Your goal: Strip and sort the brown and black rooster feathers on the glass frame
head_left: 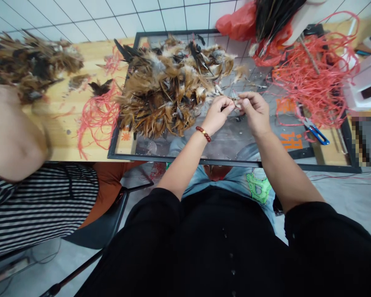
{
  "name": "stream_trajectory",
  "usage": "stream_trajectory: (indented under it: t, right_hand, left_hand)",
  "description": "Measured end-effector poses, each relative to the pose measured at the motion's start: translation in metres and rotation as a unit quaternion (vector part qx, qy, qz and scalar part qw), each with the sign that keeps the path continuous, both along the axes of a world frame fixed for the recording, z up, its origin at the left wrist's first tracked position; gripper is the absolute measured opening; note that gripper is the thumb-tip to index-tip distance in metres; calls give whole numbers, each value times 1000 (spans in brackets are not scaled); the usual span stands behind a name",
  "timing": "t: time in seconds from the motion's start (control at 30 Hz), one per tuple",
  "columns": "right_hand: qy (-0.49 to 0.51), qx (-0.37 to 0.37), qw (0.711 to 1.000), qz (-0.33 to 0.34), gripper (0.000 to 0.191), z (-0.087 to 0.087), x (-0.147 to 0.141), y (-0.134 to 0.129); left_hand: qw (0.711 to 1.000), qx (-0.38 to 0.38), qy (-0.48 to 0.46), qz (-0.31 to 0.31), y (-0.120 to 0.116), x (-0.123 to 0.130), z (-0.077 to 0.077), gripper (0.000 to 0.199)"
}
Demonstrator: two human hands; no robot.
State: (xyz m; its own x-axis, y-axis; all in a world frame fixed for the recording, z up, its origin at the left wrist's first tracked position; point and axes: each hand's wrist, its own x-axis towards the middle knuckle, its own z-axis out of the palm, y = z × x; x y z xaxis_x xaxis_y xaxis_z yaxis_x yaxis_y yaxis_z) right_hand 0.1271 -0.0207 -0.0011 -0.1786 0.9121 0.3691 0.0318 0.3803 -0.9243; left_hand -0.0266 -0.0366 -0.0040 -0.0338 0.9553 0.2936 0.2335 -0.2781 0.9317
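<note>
Leftmost, a co-worker's bare arm (17, 136) rests by the edge of a pale wooden table (60, 146), with a striped shirt (40, 202) below it. Beyond the arm lies a brown and black feather heap (40, 62). Next come loose pink strings (100, 115), then a black-framed glass top (185, 145) bearing a large pile (170, 86) of mostly brown feathers.

Just right of that pile is your left hand (216, 115), a dark red bead bracelet (203, 133) on its wrist. Its thumb and forefinger are together, pinching a small feather piece (235, 102). This piece sits between your two hands, above the glass; its exact shape is too small to tell. Your right hand (257, 113) pinches it from the other side, thumb against fingers.

Farther back, a red bag (238, 22) lies beside long dark feathers (273, 16). To the right spreads a big pink tangle (318, 78) of string, with a blue-handled cutter (317, 132) at its near side. A white plastic container (366, 80) stands at the far right.
</note>
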Motion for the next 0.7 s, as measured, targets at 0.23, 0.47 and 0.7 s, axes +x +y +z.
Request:
stream_trajectory:
  t: [0.23, 0.47, 0.7]
  right_hand:
    - [4, -22, 1000, 20, 38, -7, -3, 3]
    - [-7, -31, 999, 22, 34, -4, -2, 2]
    - [-1, -37, 999, 15, 35, -2, -3, 1]
  left_hand:
    - [980, 87, 177, -2, -5, -2, -10, 16]
    - [977, 109, 185, 3, -5, -1, -10, 21]
    - [984, 87, 152, 22, -11, 1, -4, 30]
